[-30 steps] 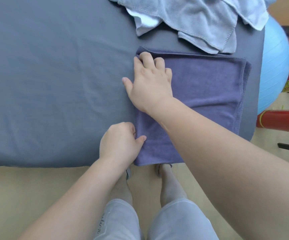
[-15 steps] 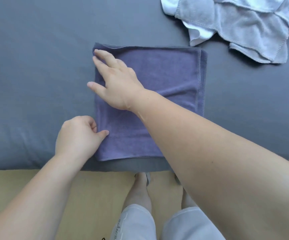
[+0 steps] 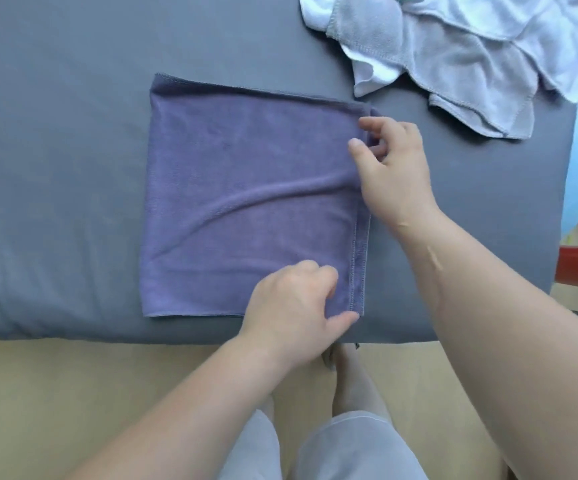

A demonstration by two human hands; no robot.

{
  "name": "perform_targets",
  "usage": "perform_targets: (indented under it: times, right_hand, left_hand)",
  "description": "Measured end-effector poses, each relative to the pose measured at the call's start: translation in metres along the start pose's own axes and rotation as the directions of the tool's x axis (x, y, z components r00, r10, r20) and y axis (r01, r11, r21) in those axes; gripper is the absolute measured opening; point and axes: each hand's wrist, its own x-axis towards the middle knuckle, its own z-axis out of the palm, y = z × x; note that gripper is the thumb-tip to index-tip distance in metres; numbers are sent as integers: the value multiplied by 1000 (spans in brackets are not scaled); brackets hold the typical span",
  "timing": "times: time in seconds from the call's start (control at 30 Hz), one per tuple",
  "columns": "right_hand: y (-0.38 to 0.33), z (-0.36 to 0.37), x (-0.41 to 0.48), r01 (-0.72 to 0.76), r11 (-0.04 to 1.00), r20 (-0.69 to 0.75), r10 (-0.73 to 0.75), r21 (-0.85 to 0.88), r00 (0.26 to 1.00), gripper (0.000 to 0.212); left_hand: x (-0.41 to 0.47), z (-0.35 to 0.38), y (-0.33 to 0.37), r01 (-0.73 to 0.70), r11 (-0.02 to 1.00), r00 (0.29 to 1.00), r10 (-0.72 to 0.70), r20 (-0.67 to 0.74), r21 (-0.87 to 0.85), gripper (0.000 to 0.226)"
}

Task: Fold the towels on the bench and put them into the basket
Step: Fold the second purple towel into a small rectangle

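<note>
- A purple towel [image 3: 246, 202] lay flat on the grey bench [image 3: 55, 133] as a folded square, close to the bench's near edge, with one long wrinkle running across its middle.
- The right hand [image 3: 395, 168] sat at the towel's far right corner, fingers curled in and thumb on top, pinching the stitched right edge.
- The left hand [image 3: 291, 306] lay over the near right corner, fingers bent and thumb along the near hem, gripping the cloth there.
- Both hands were on the towel's right side; its left half lay untouched.
- A loose heap of grey and white towels [image 3: 453, 57] lay on the bench beyond the right hand, apart from the purple one.
</note>
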Motion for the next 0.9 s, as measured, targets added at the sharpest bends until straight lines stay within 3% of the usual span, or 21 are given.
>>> perform_targets:
  times: [0.1,0.2,0.4,0.5,0.57,0.77,0.9]
  right_hand:
    - [9,-10,7,-9,1000,148,10,-10,989,28]
    - [11,-13,13,-52,995,194,35,83,980,36]
    - [13,-16,16,-102,974,251,49,203,967,41]
    - [15,-19,15,-108,968,259,47,228,965,42]
    - [12,-20,13,-89,966,239,30,241,970,41]
    - [-9,-37,0,153,900,-29,-155,408,988,35]
    - [7,-40,3,128,919,-112,-92,372,989,46]
  left_hand:
    - [0,28,9,-12,993,999,7,49,115,51]
    - [0,41,8,36,988,997,-45,56,152,44]
    - [2,36,6,121,993,991,-120,65,-8,14]
    - [3,26,4,117,990,987,-106,123,-81,17]
    - [2,18,6,122,984,989,-109,104,-128,22]
    - [-2,-11,37,-2,986,974,-35,-222,-164,16]
    - [6,12,48,-61,997,983,50,-179,-55,17]
